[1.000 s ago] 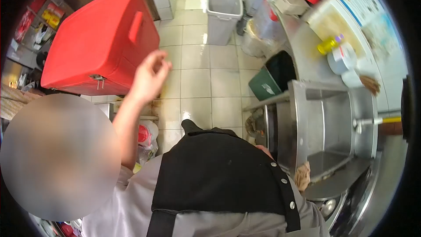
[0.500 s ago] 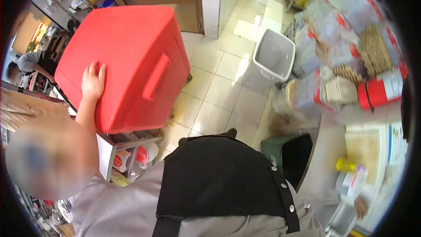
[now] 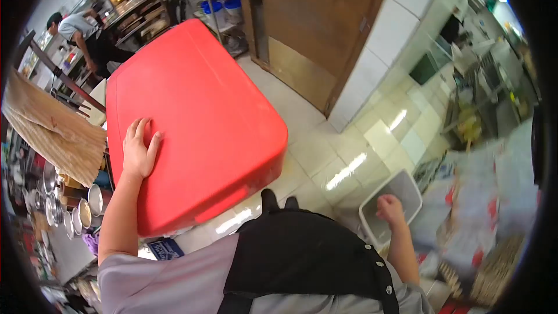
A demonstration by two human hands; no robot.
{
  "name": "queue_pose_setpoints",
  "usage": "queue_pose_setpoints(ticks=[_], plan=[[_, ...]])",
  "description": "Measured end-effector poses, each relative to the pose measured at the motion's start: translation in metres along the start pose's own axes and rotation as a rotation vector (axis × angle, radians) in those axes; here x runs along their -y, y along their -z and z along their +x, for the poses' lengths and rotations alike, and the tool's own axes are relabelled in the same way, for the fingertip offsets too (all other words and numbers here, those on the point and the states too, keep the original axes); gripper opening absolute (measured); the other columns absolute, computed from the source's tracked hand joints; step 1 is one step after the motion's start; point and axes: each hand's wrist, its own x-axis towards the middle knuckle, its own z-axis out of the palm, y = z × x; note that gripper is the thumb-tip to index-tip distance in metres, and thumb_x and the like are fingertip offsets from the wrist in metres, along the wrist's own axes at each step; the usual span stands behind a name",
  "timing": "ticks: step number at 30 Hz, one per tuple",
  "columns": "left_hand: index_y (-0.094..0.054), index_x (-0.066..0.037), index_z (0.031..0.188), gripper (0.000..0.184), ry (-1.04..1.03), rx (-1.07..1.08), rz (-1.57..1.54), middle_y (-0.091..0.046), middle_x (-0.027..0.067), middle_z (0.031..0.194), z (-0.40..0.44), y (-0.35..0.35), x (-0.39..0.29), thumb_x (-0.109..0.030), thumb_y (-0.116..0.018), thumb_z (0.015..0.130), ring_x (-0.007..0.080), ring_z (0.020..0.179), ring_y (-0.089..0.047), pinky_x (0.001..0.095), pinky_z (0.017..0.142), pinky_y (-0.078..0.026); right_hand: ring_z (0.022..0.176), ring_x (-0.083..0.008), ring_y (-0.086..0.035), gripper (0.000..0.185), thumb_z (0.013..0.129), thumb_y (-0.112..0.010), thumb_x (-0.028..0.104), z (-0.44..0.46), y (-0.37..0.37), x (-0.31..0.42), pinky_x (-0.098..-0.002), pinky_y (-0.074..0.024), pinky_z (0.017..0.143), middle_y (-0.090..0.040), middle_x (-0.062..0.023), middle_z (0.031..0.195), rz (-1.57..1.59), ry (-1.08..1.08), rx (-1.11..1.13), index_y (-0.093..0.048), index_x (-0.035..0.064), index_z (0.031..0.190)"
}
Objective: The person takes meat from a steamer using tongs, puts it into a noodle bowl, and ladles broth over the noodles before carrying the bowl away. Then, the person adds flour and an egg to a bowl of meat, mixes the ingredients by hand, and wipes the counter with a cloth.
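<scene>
My left hand [image 3: 138, 152] lies flat on the lid of a large red plastic container [image 3: 203, 110], fingers stretched out and slightly apart. The container stands to my left, and its lid looks shut. My right hand [image 3: 390, 208] hangs to my right in a loose fist, with nothing visible in it. From this view it overlaps the grey waste bin [image 3: 367, 212], whose open top shows beneath it; I cannot tell how far above the bin the hand is.
A person [image 3: 84, 32] bends over a counter at the far left. A tan towel [image 3: 55, 125] hangs near the container's left side, by several metal pots [image 3: 84, 212]. Ahead are a brown door [image 3: 317, 29] and shiny floor tiles [image 3: 340, 166]. Plastic-wrapped bundles [image 3: 471, 197] are stacked at the right.
The view has swung right and moved closer to the door. My left hand remains on the red lid. My right fist now shows plainly by the bin, and the right-hand counter has left view.
</scene>
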Motion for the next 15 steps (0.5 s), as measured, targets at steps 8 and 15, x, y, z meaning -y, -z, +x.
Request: queue_pose_setpoints(ticks=[8, 15], plan=[[-0.050, -0.008, 0.138, 0.058, 0.332, -0.077, 0.120, -0.046, 0.0210, 0.143, 0.053, -0.024, 0.008, -0.046, -0.056, 0.095, 0.0374, 0.135, -0.041, 0.0475, 0.111, -0.033, 0.061, -0.0201, -0.068, 0.033, 0.089, -0.068, 0.027, 0.109, -0.022, 0.110, -0.0322, -0.0554, 0.055, -0.069, -0.0114, 0.084, -0.537, -0.014, 0.490, -0.068, -0.0015, 0.105], [-0.056, -0.006, 0.134, 0.055, 0.506, -0.094, 0.144, -0.049, 0.0185, 0.143, 0.049, -0.031, -0.002, -0.044, -0.058, 0.095, 0.0358, 0.133, -0.044, 0.0441, 0.111, -0.035, 0.063, -0.0189, -0.068, 0.032, 0.086, -0.069, 0.029, 0.306, -0.031, 0.224, -0.0302, -0.0530, 0.053, -0.068, -0.0092, 0.081, -0.753, 0.087, 0.627, -0.068, 0.0032, 0.103]])
